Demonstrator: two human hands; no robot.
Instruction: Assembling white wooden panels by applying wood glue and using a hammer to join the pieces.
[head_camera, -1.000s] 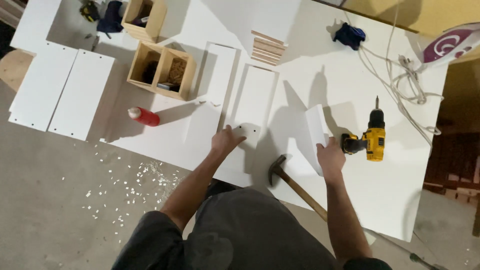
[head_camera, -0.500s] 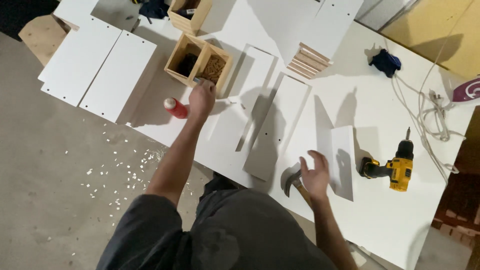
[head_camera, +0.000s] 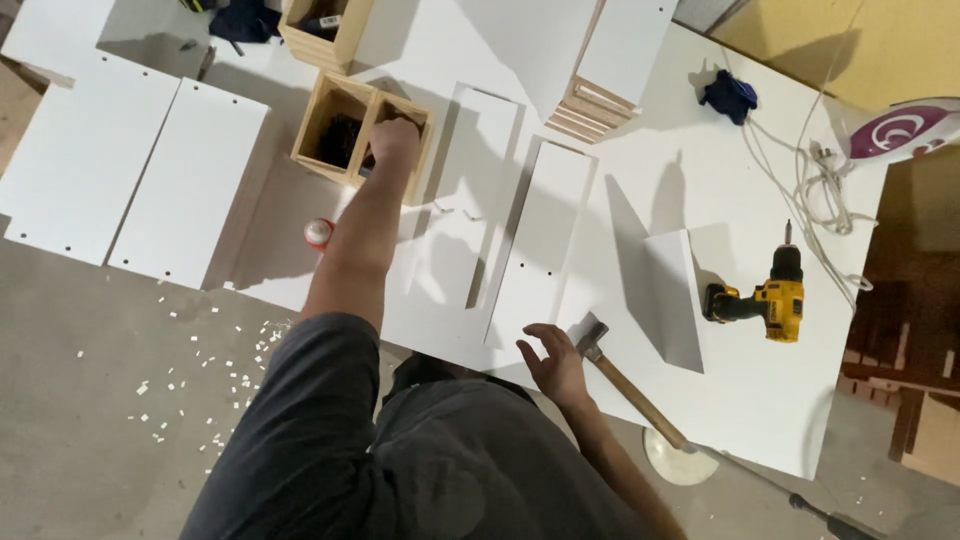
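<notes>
Now left hand (head_camera: 395, 138) dips into wooden box (head_camera: 362, 137) (two compartments, pale).

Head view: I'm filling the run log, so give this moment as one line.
left hand: reaching into wooden box | right hand: open, beside hammer | drill: lying untouched | surface: white table

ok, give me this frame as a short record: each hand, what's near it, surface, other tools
left hand: reaching into the right compartment of the wooden box; whether it grips anything is hidden
right hand: open, at the table edge, beside the hammer, touch unclear
surface: white table with flat white panels
near left arm: red-and-white bottle
other tools: yellow cordless drill; iron at far right
</notes>
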